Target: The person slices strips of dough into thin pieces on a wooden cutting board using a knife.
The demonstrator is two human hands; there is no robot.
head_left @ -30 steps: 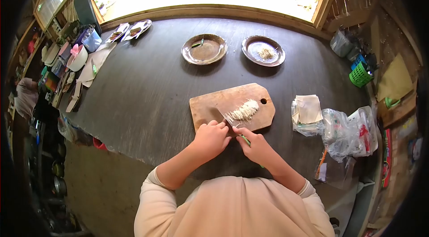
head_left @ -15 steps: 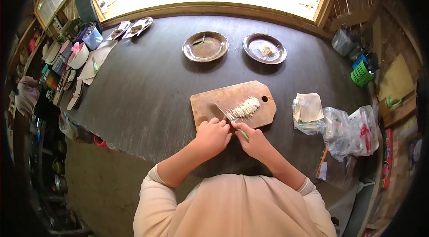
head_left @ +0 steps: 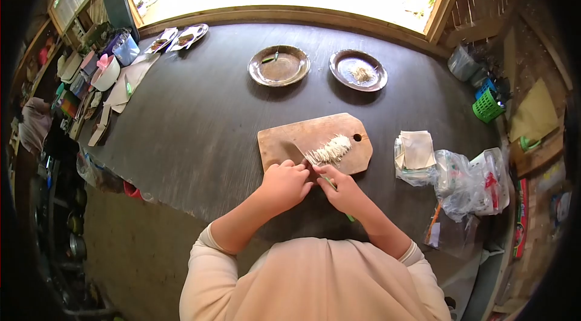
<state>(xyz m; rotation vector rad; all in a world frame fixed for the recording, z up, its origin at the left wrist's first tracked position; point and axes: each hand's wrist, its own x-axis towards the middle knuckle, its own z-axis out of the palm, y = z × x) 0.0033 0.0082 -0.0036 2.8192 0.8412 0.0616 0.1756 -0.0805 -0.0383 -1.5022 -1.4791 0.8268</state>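
My right hand (head_left: 344, 191) is closed around a knife (head_left: 350, 217) with a green handle. Its thin blade lies over the wooden cutting board (head_left: 281, 133), slanting toward the upper left beside a heap of finely cut pale shreds (head_left: 331, 150). At the board's near edge, my left hand (head_left: 285, 183) has its fingers curled, close to the blade and to my right hand. What the left fingers hold, if anything, is hidden. The board lies flat on the dark table, its hole at the right end.
Beyond the board stand a brown plate (head_left: 279, 76) with green chillies and another plate (head_left: 358, 83) with pale shreds. Plastic bags (head_left: 460, 185) and a stack of brownish sheets (head_left: 417, 150) lie right. A green basket (head_left: 488, 106) and, far left, a white pot (head_left: 106, 77) stand near the edges.
The knife has turned slightly in my right hand, and more of its green handle shows below the palm. Both hands stay at the board's near edge; the view has shifted a little.
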